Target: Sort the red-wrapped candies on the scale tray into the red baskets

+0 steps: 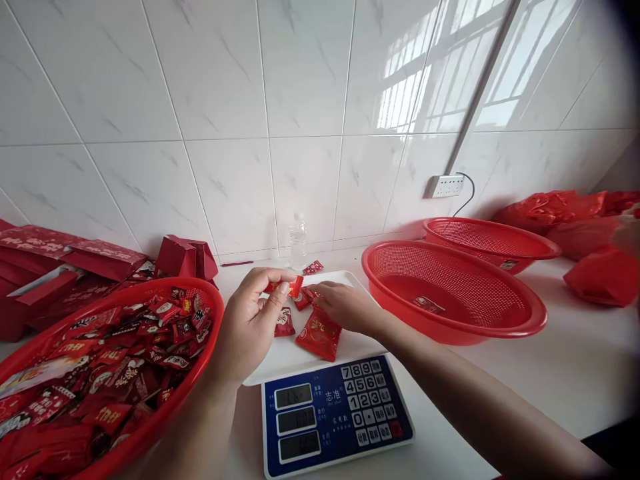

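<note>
While my left hand (253, 330) pinched glossy candy (296, 287) mid-frame, my right hand (345, 307) (couldn't tell its grip) had room within the smooth-edged tray (273, 363).

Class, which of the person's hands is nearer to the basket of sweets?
Left. The left hand, pinching a sweet, is just right of the basket; the right hand is farther off, over the tray.

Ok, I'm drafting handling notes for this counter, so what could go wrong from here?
The small red packet is pinched between the left hand's thumb and finger, so it might slip onto the white tray.
The right hand is over that tray, so any pressure could disturb the scale's reading.
The clear bottle stands just behind the tray; a long reach might knock it over.
</note>
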